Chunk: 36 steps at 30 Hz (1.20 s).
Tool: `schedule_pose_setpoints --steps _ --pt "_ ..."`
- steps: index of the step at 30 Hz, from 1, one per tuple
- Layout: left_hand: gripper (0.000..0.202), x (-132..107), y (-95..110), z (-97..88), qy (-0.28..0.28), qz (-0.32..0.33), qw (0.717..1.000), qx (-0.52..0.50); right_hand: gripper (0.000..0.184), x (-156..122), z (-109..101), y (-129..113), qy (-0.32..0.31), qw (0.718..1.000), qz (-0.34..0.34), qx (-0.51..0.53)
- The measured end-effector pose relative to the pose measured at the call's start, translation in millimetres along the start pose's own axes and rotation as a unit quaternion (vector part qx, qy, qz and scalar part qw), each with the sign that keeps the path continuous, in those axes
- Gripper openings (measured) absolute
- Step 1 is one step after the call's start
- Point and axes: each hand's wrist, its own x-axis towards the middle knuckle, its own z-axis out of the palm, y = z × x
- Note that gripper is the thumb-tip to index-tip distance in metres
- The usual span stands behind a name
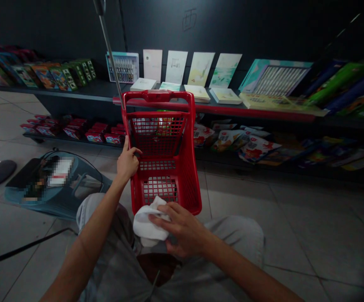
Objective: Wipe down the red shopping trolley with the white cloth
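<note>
White cloth (149,224) was bunched in a seated person's right hand (182,235) at the near rim of a red basket (169,151).
The left hand (128,161) clasped the basket's left wall, holding it tilted over the tiled floor (295,218). If that one-sided grip slackened, the basket would likely swing or drop. A cloth fold might snag in the mesh, and the metal pole (109,46) rising behind it could strike the shelf (75,90).

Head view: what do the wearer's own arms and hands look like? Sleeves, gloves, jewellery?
Both bare. Left hand and right hand: no gloves, no rings or watch visible. Left forearm and right forearm: no sleeve up to the frame edge. Only clothing seen: light grey fabric trousers over the knees.
</note>
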Motion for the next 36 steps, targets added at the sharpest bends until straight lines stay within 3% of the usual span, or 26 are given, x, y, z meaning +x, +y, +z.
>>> schedule_pose_setpoints --steps 2,5,8,12,18,24,36 --pt "0.033 1.0 -1.4 -0.6 -0.002 0.001 1.0 -0.003 0.064 5.5 7.2 -2.6 0.041 0.999 0.0 0.017" --pt "0.034 2.8 -4.8 -0.8 -0.001 0.004 1.0 -0.003 0.026 1.3 10.0 2.7 0.09 0.996 -0.004 -0.001" --pt "0.034 5.6 -8.5 -1.1 0.0 0.015 1.0 -0.002 0.011 -12.8 1.2 12.9 0.065 0.997 0.013 -0.032" --pt "0.035 10.7 -12.5 -4.7 -0.015 0.028 0.999 -0.011 0.019 -31.9 -24.2 28.1 0.019 0.997 0.039 -0.06" --pt "0.034 14.9 -17.8 -10.8 -0.042 0.042 0.998 -0.012 0.032 -34.0 -50.7 44.9 -0.036 0.997 0.059 0.02" --pt "0.033 12.6 -23.6 -13.5 -0.052 0.062 0.997 -0.019 0.032 -26.7 -44.5 32.7 -0.072 0.993 0.088 0.016" --pt "0.032 7.9 -40.6 -25.5 -0.089 0.13 0.987 -0.04 0.03 -21.0 -20.3 -10.7 -0.076 0.995 0.048 0.034"
